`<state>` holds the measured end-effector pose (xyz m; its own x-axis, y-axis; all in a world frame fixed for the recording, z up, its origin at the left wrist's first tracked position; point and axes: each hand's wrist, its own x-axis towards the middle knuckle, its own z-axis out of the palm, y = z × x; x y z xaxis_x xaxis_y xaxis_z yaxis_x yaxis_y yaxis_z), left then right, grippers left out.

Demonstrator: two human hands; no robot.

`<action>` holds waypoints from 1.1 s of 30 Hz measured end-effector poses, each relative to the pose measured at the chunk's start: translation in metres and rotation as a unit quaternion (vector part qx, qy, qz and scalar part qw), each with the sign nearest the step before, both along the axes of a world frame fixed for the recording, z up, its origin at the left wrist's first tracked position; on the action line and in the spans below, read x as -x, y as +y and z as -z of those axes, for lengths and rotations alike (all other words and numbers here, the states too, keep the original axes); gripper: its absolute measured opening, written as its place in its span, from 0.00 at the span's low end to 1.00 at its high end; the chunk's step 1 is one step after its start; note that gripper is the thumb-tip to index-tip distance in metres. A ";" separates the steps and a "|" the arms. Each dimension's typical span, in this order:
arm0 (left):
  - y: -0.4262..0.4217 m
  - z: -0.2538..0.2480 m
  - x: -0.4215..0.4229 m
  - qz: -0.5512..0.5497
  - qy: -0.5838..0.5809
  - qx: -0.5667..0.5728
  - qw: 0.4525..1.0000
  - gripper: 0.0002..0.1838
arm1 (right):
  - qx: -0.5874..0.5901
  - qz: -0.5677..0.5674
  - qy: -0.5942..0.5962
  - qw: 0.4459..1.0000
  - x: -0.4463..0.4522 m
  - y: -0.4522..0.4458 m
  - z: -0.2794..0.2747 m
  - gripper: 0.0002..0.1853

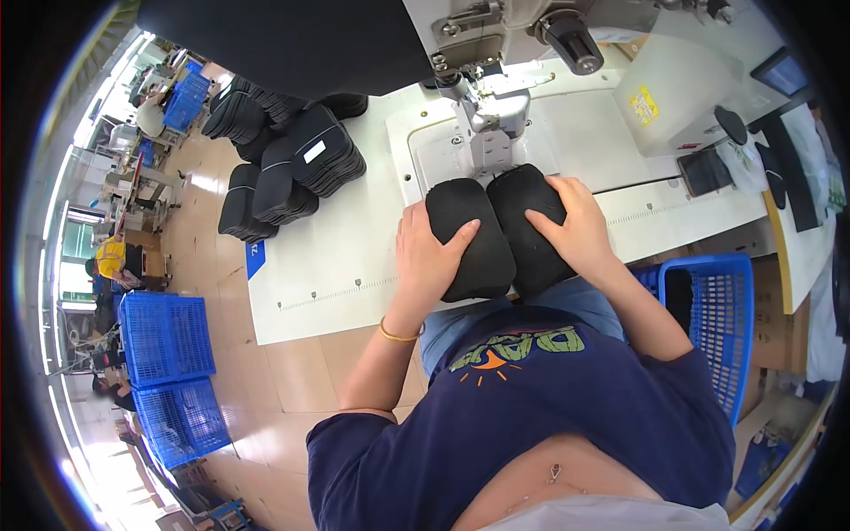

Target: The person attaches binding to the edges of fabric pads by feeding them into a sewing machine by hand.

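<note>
Gripping the left black bundle (pixel 482 255) with your left hand (pixel 427 258) and the right black bundle (pixel 524 246) with your right hand (pixel 582 228), thumbs on top, you hold both side by side between your hands, long axes running away toward the sewing machine (pixel 492 149) just beyond them.

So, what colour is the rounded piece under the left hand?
Black; the rounded piece under the left hand shows best in the head view.

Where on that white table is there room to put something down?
The table is bare between the black stacks and the left hand, and, more narrowly, between the right hand and the phone. It's crowded at the machine, where both hands hold black pads.
</note>
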<state>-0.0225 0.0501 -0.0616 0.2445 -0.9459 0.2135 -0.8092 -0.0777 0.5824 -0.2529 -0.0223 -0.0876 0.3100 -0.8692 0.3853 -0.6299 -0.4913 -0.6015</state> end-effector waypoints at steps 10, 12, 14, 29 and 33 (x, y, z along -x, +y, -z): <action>0.004 -0.001 0.013 0.016 -0.152 0.121 0.981 0.34 | -0.039 0.037 -0.023 0.998 0.000 -0.003 0.000 0.23; 0.003 0.002 0.011 0.022 -0.141 0.151 0.978 0.33 | -0.015 0.020 -0.024 0.999 0.000 -0.004 0.000 0.22; 0.004 0.000 0.012 0.029 -0.129 0.164 0.977 0.32 | 0.062 0.020 -0.046 0.997 -0.004 -0.001 0.000 0.21; 0.009 -0.059 -0.004 0.062 0.725 0.025 0.686 0.13 | 0.006 -0.103 -0.403 0.909 -0.022 0.015 -0.070 0.15; 0.007 -0.064 0.018 0.076 0.699 0.054 0.710 0.13 | -0.138 -0.217 -0.370 0.893 -0.033 0.019 -0.077 0.08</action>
